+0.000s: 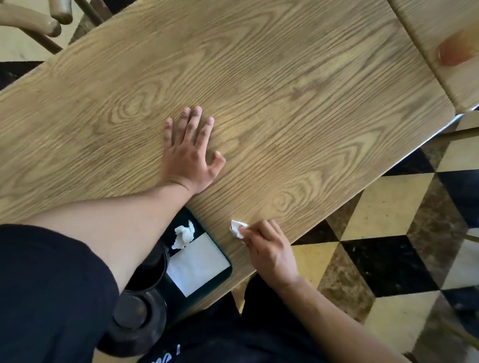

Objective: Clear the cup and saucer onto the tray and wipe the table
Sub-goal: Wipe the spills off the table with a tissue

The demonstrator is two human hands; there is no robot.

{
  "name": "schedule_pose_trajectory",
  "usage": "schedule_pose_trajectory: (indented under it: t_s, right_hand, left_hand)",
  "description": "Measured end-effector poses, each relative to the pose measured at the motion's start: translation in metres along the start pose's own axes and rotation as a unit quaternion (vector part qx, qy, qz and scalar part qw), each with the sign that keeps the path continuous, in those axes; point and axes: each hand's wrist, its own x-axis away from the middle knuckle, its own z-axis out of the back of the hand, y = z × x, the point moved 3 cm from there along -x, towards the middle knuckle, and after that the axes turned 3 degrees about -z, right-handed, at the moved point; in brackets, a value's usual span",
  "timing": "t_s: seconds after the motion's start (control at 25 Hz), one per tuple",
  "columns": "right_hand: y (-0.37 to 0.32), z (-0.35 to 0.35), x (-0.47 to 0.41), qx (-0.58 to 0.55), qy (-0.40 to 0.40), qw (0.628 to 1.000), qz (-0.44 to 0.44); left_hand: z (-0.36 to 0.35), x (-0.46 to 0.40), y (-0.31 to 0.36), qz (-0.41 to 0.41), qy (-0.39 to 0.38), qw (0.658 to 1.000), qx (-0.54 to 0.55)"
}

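Note:
My left hand (189, 155) lies flat on the wooden table (277, 82), fingers spread, holding nothing. My right hand (271, 250) is closed on a small white tissue (237, 228) pressed to the table near its front edge. Between my arms sits a dark green tray (225, 258) with a white paper sheet (200, 264) and a crumpled tissue (184, 233) on it. A black cup (148, 267) and a black saucer (138, 319) stand on the tray's near end, partly hidden by my left arm.
A second wooden table (455, 31) adjoins at the top right, with a reddish blurred object (454, 51) on it. Chair legs (48, 14) stand at the top left. Checkered floor (388, 241) shows to the right of the table edge.

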Motion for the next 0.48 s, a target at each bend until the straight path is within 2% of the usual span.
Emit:
schedule_pose_trajectory:
  t_s: [0.08, 0.16, 0.2, 0.28, 0.32, 0.36, 0.4, 0.48]
  right_hand:
    - [0.031, 0.023, -0.022, 0.024, 0.032, 0.999, -0.01]
    - [0.079, 0.061, -0.061, 0.057, 0.144, 0.979, -0.136]
    - [0.104, 0.084, -0.082, 0.058, 0.193, 0.954, -0.223]
    - [0.134, 0.105, -0.103, 0.023, 0.245, 0.908, -0.339]
    - [0.129, 0.1, -0.102, 0.013, 0.246, 0.9, -0.36]
    - [0.112, 0.089, -0.092, 0.026, 0.243, 0.903, -0.353]
    - [0.087, 0.071, -0.074, 0.036, 0.234, 0.922, -0.308]
    - [0.031, 0.027, -0.021, 0.013, 0.151, 0.97, -0.189]
  left_hand:
    - [0.002, 0.0, 0.001, 0.003, -0.004, 1.0, 0.005]
    - [0.004, -0.001, 0.002, 0.011, -0.008, 1.0, 0.011]
    - [0.004, -0.001, 0.002, 0.012, -0.008, 1.0, 0.01]
    - [0.005, -0.001, 0.003, 0.008, -0.005, 1.0, 0.006]
    - [0.005, -0.001, 0.004, 0.008, -0.006, 1.0, 0.005]
    - [0.005, -0.002, 0.004, 0.009, -0.008, 1.0, 0.003]
    - [0.004, -0.002, 0.004, 0.009, -0.011, 1.0, 0.0]
    - [0.003, -0.001, 0.002, 0.006, -0.012, 1.0, -0.003]
